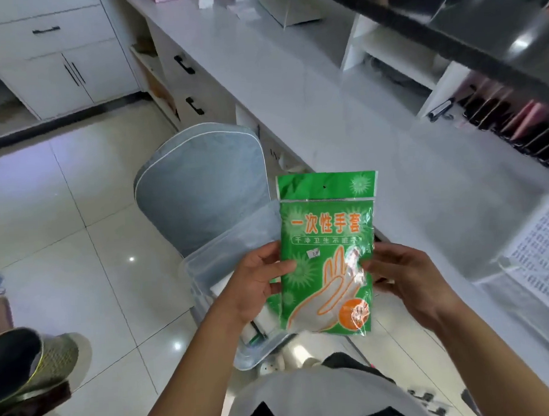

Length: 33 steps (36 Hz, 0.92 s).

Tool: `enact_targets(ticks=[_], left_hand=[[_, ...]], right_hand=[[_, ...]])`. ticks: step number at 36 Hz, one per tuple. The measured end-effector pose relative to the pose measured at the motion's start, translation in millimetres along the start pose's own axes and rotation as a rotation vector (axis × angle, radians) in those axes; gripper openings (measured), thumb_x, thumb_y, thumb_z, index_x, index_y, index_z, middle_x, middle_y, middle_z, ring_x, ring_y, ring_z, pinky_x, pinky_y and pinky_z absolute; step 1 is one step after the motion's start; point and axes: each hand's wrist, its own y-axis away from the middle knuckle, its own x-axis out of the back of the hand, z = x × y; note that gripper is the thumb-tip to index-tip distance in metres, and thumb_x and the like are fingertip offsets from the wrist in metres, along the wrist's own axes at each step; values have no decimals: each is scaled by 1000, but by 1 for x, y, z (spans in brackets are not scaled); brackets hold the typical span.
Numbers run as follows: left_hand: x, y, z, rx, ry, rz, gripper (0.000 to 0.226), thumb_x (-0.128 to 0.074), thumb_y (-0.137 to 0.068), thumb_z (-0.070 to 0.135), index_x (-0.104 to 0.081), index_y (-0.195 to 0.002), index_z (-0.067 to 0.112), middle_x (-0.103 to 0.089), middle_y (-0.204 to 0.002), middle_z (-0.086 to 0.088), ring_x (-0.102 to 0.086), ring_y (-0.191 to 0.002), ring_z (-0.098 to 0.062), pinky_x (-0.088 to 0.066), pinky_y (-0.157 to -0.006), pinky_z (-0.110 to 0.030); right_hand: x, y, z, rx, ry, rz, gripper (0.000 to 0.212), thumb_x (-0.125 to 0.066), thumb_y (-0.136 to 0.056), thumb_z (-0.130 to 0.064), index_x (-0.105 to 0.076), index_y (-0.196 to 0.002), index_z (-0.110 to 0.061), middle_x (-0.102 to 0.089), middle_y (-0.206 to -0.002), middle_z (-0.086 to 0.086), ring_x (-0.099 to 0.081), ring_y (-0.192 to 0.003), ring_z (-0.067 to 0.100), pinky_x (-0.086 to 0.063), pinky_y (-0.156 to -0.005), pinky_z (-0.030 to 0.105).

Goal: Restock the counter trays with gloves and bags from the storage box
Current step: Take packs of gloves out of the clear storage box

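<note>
A green pack of disposable gloves (326, 237), printed with an orange hand outline, is held upright in front of me. My left hand (257, 281) grips its left edge and my right hand (402, 281) grips its right edge. Below the pack a clear plastic storage box (207, 273) with its lid (252, 227) swung up rests on a grey chair seat; white and green items show inside it. A clear counter tray (522, 294) stands on the white counter (324, 89) at the right.
The grey-covered chair (200, 186) stands against the counter's front. Dark and pink items (514, 118) fill a rack under a black shelf at the right. White cabinets line the back left. A shoe (28, 366) lies on the tiled floor at lower left.
</note>
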Motion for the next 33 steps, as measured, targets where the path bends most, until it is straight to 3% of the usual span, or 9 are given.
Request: enact_targets(ticks=[6,9,12,15,17,21,24,27,33], left_hand=[[-33,-14,-24,112,-62,50,39,-76,-78,15,-72,-116,20,-74,-109,-4,-71,-99,-24,-57,-78,-34],[-47,-19,-49,195,-80,145,35,-69,-85,6,-70,-117,19,-75,-105,-7,-72,-97,-23,-58,-77,-33],[-48,-24,-75,320,-128,240,34,-65,-90,7,-64,-122,16,-71,-112,-10,-71,-99,-21,-57,-81,-31],[-36,-30,-104,449,-201,371,30,-59,-94,5,-63,-122,11,-67,-115,-15,-66,-98,-24,-52,-86,-35],[-21,-34,-122,503,-237,448,28,-55,-95,2,-61,-121,10,-65,-108,-15,-64,-89,-21,-51,-75,-30],[16,-50,-143,561,-474,509,25,-54,-92,-1,-66,-114,5,-64,-92,-11,-60,-74,-23,-46,-59,-27],[40,-75,-151,547,-779,481,30,-60,-89,5,-67,-119,7,-69,-115,-15,-63,-98,-29,-49,-81,-33],[61,-107,-157,579,-1013,367,35,-61,-88,8,-64,-123,7,-65,-125,-15,-61,-111,-30,-49,-91,-33],[86,-177,-174,575,-1286,198,28,-57,-90,16,-67,-113,5,-69,-112,-20,-65,-105,-34,-52,-87,-37]], right_hand=[[23,18,25,35,-67,185,19,-70,-80,4,-79,-86,-11,-78,-92,10,-75,-81,30,-63,-67,39],[36,26,40,57,40,270,26,-70,-81,6,-79,-85,-18,-78,-85,2,-74,-77,24,-63,-67,37],[51,29,67,55,193,313,26,-73,-80,2,-79,-89,-21,-78,-79,-6,-73,-74,16,-57,-61,24],[64,31,101,-31,254,354,25,-75,-79,2,-79,-88,-21,-78,-78,-7,-73,-76,16,-55,-69,29],[70,33,120,-65,329,379,30,-74,-79,-1,-78,-83,-30,-77,-75,-11,-72,-72,10,-55,-69,32],[78,41,141,-160,431,479,21,-71,-80,-7,-79,-87,-25,-73,-74,-15,-65,-69,-2,-46,-57,22],[76,48,145,-209,457,514,22,-71,-81,-6,-78,-86,-26,-65,-66,-27,-63,-66,-6,-44,-53,20],[70,52,147,-290,480,549,21,-70,-81,-7,-77,-88,-25,-66,-69,-23,-65,-70,-1,-47,-57,25],[50,61,162,-372,541,685,20,-73,-80,-7,-78,-88,-25,-62,-68,-32,-64,-64,-7,-46,-56,20]])
